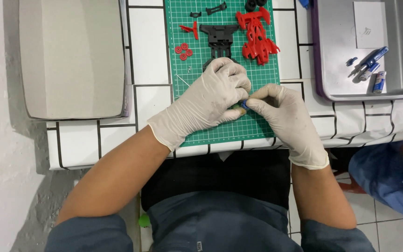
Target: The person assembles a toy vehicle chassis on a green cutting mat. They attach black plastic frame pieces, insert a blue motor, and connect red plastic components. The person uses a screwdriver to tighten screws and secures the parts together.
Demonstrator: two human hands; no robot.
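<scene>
Blue part (pixel 244 104), small and mostly hidden, sits pinched between my two gloved hands over the near half of the green cutting mat (pixel 257 128). I see only a sliver of it, with a dull greenish bit just to its left under my left thumb; I cannot tell whether that is one piece or two.

My left hand (pixel 211 95) is curled closed around it from above, fingers bunched and thumb tucked under. My right hand (pixel 281 109) pinches the blue end between thumb and forefinger, the other fingers folded in.

I judge it very light, hard plastic, stiff and likely smooth. With gloves on, something this small can squirt out of a pinch, so I would hold it by its flat sides, close to the mat, with steady rather than hard pressure. If thin tabs or pins stick out, they may snap under twisting; I cannot see any from here.

Just beyond my left knuckles lies a black frame piece (pixel 218 37), and left of that a cluster of small red rings (pixel 183 50). Beyond my right hand is a red car shell (pixel 256 35), thin and spidery, which looks fragile. Well off to my right stands a metal tray (pixel 332 65) holding small blue-and-white batteries (pixel 378 81). Far to my left rests a grey board (pixel 71 58).
</scene>
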